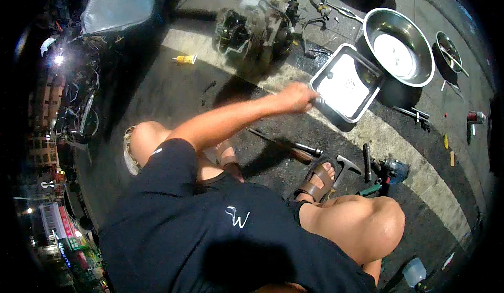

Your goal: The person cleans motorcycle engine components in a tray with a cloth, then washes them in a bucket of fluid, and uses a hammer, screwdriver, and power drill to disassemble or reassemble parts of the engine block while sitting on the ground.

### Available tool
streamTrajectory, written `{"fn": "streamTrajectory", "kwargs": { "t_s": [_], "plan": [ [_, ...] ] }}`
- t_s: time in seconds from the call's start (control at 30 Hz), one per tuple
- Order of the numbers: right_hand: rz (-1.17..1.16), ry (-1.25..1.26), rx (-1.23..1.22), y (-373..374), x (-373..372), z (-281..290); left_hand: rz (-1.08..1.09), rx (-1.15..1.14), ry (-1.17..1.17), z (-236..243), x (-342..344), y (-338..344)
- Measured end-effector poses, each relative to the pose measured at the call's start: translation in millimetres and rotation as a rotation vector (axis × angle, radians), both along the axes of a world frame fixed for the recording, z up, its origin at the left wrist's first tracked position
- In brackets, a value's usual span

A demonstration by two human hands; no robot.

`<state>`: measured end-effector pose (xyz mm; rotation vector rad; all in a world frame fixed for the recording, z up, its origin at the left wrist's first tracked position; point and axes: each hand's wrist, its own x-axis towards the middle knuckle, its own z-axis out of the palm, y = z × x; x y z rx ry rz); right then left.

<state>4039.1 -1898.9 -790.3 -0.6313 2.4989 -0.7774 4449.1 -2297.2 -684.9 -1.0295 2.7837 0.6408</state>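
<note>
My left hand (298, 97) reaches across in front of me, fingers closed at the near left rim of a rectangular metal tray (358, 115). The tray has a bright, pale inside with some small dark bits in it. Past my left hand stands a greasy engine block (254, 28) with open housings and a cable on top. Only a piece of my right forearm (372, 271) shows beside my right knee; that hand is out of sight.
A steel basin (371, 26) stands beyond the tray, with a smaller bowl (448, 42) further right. Near my sandalled feet lie a hammer (347, 165), a socket bar (307, 149) and a power tool (394, 171). A yellow tube (186, 59) lies left; a parked motorbike (121, 9) stands behind.
</note>
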Motion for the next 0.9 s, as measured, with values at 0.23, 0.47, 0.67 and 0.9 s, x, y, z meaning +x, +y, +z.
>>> {"fn": "streamTrajectory", "kwargs": {
  "t_s": [0.23, 0.47, 0.67, 0.9],
  "plan": [
    [0.028, 0.099, -0.188, -42.5, 91.8, 119.5, 0.000, -0.292, 0.010, 60.8, 13.9, -41.7],
    [0.187, 0.307, -0.367, -116.4, 235.0, 246.3, -0.091, -0.474, -0.054, 53.6, 47.0, -75.5],
    [0.198, 0.443, -0.390, -153.2, 299.8, 288.4, -0.062, -0.433, -0.115, 52.9, 65.3, -89.0],
    [-0.010, 0.292, -0.210, -153.6, 271.3, 252.1, 0.086, -0.366, -0.160, 65.8, 47.9, -81.0]
  ]
}}
